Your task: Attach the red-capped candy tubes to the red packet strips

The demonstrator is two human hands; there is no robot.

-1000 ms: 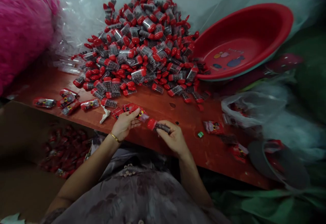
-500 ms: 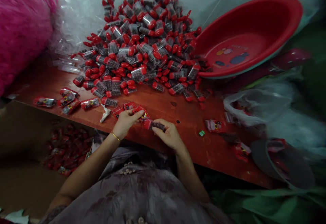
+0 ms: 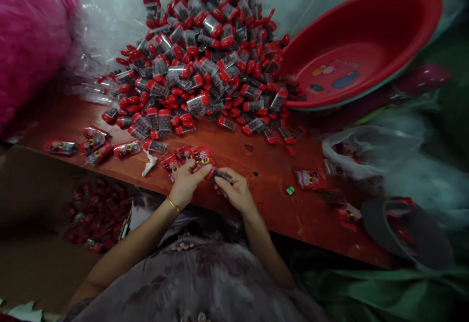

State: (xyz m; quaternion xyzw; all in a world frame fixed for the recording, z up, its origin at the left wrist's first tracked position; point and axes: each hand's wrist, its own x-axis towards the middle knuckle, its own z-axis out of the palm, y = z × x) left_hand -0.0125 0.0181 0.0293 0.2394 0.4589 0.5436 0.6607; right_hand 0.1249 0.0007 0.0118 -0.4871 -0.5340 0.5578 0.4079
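Observation:
My right hand [image 3: 236, 191] is closed around a small clear tube [image 3: 223, 175] of dark beads, its red end pointing left. Close beside it, my left hand [image 3: 186, 185] pinches thumb to fingers at the lower edge of a red printed packet [image 3: 203, 155]. The tube's red end meets the left fingertips and is mostly hidden. Whether the tube is inside the packet's mouth I cannot tell. More flat red packets [image 3: 169, 162] lie just beyond my left hand. A twisted white scrap [image 3: 149, 162] rests to their left.
A tall heap of red-capped tubes [image 3: 198, 68] covers the table's back. Filled packets [image 3: 126, 149] lie at left, above a box of red packets [image 3: 98, 214]. A red basin [image 3: 340, 63] leans at right, near plastic bags [image 3: 370, 151] and a grey bowl [image 3: 381, 229].
The tube has come closer to my left fingertips, and its red end is now largely covered. My left hand has shifted slightly right and down. The view has tilted a little.

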